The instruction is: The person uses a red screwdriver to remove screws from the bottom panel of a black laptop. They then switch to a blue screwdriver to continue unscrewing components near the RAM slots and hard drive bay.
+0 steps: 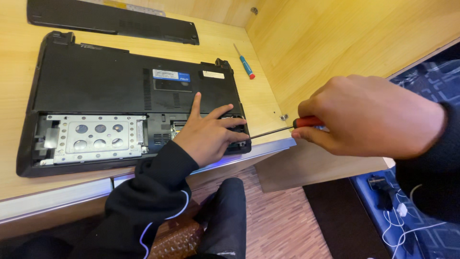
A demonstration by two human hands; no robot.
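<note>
Head view: black plastic laptop (105,86) upside down on wooden surface (14,182), open bay holding perforated metal drive (98,136); left hand (208,134) flat, released, on it; right hand (369,117) clenched around red-handled screwdriver (282,128).

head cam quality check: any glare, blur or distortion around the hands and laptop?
Head view: even warm light, no harsh glare on the laptop; faint bluish sheen on the desk edge. Wide-angle stretch enlarges the right hand near the frame edge. Left hand and screwdriver look sharp; soft shadow under the left hand.
</note>
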